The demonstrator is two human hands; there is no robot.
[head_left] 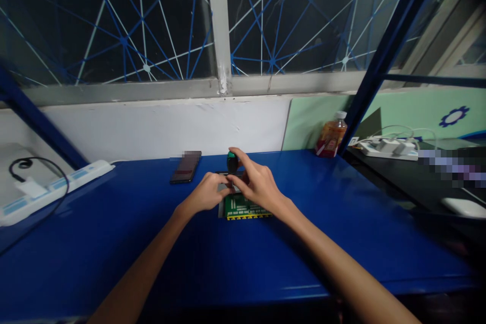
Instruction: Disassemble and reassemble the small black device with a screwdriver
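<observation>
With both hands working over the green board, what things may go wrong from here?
First, the right hand holds a dark tool handle upright over the green board; if it slips, it might scratch the board.
Second, the left hand has its fingertips close to the tool's lower part, so a slip could perhaps hurt them. The tool's tip is hidden, so how sharp it is cannot be told.

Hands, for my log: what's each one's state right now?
Left hand: at the circuit board; whether it grips anything cannot be told.
Right hand: holding a green-topped tool.
</observation>
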